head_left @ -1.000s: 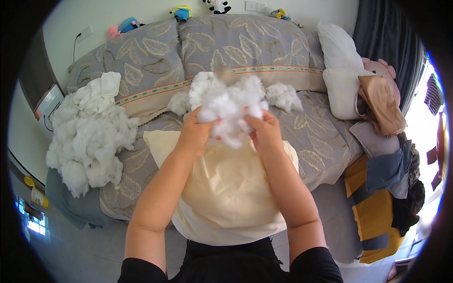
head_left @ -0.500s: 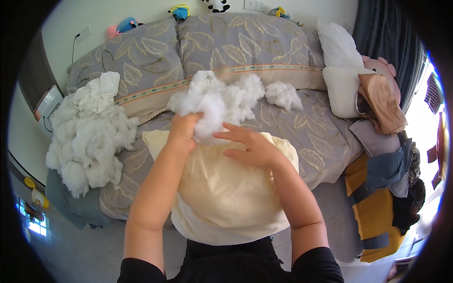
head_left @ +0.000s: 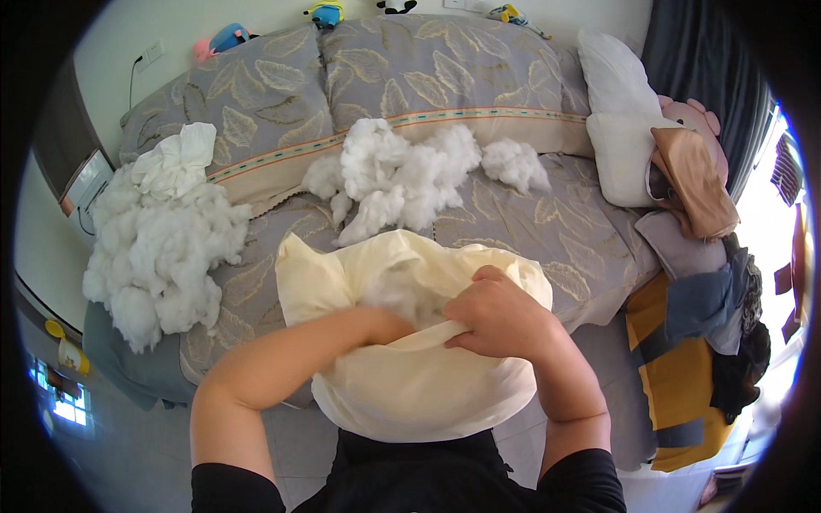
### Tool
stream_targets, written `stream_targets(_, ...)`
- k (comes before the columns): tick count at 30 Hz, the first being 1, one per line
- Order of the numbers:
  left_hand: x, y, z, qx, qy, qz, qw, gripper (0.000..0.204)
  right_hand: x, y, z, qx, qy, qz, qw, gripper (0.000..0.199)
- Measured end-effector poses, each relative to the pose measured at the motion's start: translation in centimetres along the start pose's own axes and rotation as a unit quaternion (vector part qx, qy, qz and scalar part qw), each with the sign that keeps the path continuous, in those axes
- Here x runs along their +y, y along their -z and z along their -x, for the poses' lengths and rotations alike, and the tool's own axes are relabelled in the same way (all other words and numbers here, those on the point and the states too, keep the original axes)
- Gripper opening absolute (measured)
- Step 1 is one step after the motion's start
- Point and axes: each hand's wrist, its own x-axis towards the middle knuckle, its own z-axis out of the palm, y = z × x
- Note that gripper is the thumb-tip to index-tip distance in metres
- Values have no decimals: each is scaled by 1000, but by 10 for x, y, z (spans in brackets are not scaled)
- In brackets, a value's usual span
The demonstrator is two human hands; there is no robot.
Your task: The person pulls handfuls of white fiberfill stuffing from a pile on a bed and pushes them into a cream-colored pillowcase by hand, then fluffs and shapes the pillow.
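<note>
A cream fabric cover (head_left: 428, 389), shaped like a pillowcase, lies bulging before me at the sofa's front edge, its opening facing up. My right hand (head_left: 498, 315) is closed on the rim of that opening and holds it back. Into the opening reaches my left hand (head_left: 386, 325); its fingers are hidden behind the fabric. Some blurred white stuffing (head_left: 404, 286) shows inside the cover, by the left hand. Just beyond, loose clumps of white fibre filling (head_left: 410, 171) lie on the sofa seat, with a smaller tuft (head_left: 515, 166) to their right.
A large heap of filling (head_left: 162, 256) covers the left of the leaf-patterned sofa (head_left: 556, 222), topped by crumpled white cloth (head_left: 184, 158). White pillows (head_left: 617, 158) and a brown cloth (head_left: 697, 179) sit at right, above piled clothes (head_left: 705, 308). Soft toys (head_left: 325, 14) line the back.
My left hand has carried a clump of filling from the sofa down into the cover's opening. My right hand has moved nearer and closed on the rim.
</note>
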Motion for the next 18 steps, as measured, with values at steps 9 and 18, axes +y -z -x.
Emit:
stream_targets(9, -17, 29, 82, 331, -150, 132, 922, 42, 18, -16, -32, 136, -90, -236, 958, 28)
stream_targets(18, -16, -2, 8, 514, 147, -101, 839, 57, 63, -82, -65, 2, -148, -81, 986, 29)
